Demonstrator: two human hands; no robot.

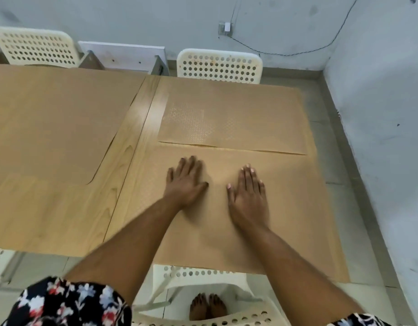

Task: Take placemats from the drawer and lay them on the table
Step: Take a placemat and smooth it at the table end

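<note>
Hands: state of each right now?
Left hand: open, flat on the near placemat, holding nothing.
Right hand: open, flat on it, holding nothing.

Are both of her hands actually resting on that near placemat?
Touching. The head view shows the left hand and right hand lying flat, palms down, on the near placemat, with no gap visible.

The left placemat (43,123) runs off the frame's left edge; the drawer (123,56) interior hides behind the table (137,128), and the near chair (203,278) is cut off below.
</note>
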